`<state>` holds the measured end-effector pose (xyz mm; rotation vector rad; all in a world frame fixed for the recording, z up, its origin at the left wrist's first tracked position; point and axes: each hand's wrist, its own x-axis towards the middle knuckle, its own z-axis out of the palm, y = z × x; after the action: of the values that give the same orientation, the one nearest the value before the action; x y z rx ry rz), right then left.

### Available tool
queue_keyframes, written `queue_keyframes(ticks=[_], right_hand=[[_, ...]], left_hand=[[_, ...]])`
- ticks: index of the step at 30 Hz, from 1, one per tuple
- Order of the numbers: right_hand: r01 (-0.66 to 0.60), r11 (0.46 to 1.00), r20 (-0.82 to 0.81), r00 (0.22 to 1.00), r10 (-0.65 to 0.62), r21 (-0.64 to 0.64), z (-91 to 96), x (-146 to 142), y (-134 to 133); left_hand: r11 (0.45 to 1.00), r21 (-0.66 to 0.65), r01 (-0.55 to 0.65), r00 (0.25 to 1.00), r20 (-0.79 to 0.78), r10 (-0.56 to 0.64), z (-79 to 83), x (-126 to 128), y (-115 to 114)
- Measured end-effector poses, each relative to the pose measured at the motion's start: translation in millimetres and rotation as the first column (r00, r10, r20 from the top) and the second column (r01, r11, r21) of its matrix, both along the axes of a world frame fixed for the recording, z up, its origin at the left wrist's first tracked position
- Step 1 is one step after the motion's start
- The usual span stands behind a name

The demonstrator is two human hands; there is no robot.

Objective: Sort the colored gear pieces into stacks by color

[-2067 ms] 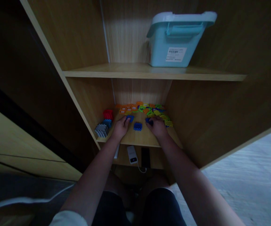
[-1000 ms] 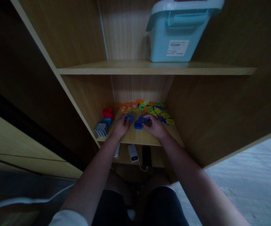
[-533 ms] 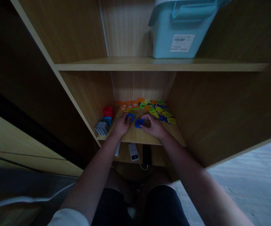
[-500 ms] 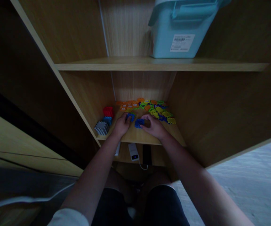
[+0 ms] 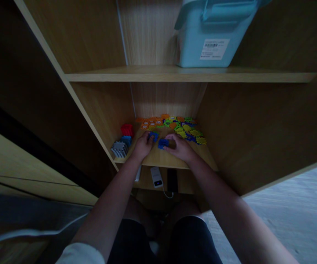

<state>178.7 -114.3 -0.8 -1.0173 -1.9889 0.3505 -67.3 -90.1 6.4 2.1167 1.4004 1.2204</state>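
Both my hands rest on the lower wooden shelf. My left hand has its fingers curled onto a blue toothed plastic tile. My right hand is closed round a second blue piece that sits between the hands. Behind them lies a loose heap of orange, green, yellow and blue tiles against the back wall.
At the shelf's left edge stand a red cube, a blue cube and a grey-white cube. A pale blue lidded bin sits on the upper shelf. A white device and a black one lie below.
My right hand has slid left from the heap's edge to the blue piece in the middle and closed on it. My left hand has stayed on its blue tile. The view has tilted down slightly.
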Motion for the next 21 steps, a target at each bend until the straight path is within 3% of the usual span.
queue_keyframes(ticks=[21], right_hand=[[0.003,1.0,0.057,0.998,-0.004,0.017,1.3,0.2,-0.4]], left_hand=[[1.0,0.009,-0.011,1.0,0.001,0.011,0.8,0.7,-0.1]])
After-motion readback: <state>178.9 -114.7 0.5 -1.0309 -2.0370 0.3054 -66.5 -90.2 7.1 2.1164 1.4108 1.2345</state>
